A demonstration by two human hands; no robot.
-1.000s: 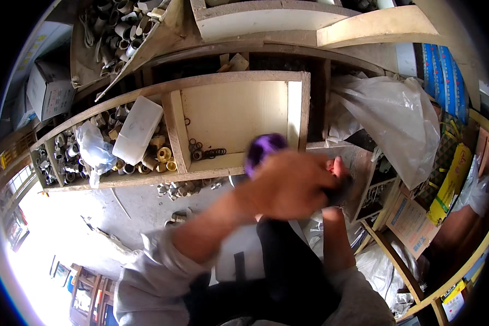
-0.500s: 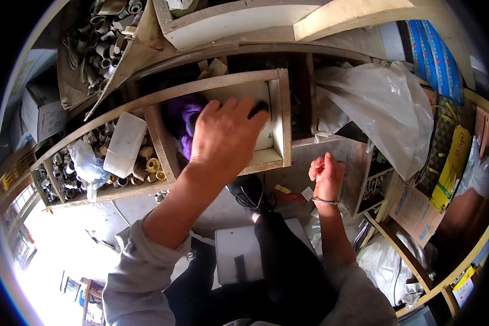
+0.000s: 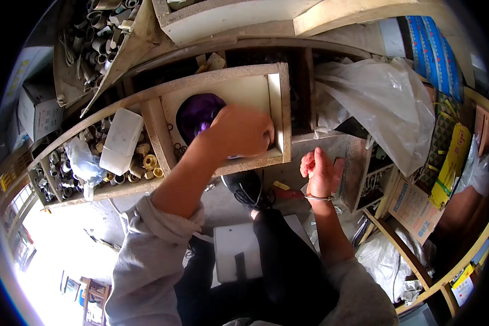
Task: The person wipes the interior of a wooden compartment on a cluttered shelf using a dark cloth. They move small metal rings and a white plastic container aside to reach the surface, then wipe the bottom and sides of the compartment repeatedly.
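Observation:
My left hand (image 3: 243, 130) is over the right compartment of a long wooden drawer (image 3: 217, 76), its fingers curled in and slightly blurred. Whatever they hold, if anything, is hidden. A shiny purple cloth item with a dark inside (image 3: 200, 111) lies in that compartment, partly covered by my left hand and wrist. A few small dark rings (image 3: 179, 149) sit on the compartment floor beside it. My right hand (image 3: 318, 174), with a thin bracelet (image 3: 319, 198) at the wrist, hovers right of the drawer. Its fingers are closed and the thumb points up; their contents cannot be seen.
Pipe fittings (image 3: 138, 165), a clear plastic box (image 3: 121, 141) and a plastic bag (image 3: 84, 160) fill the drawer's left part. More fittings lie in a carton (image 3: 119, 60) behind. Plastic sheeting (image 3: 386, 103) hangs at right above an open wooden drawer (image 3: 353, 174).
My left hand has shifted right and its spread fingers have curled in. The purple item shows more openly, along with the small rings. My right hand has moved slightly left.

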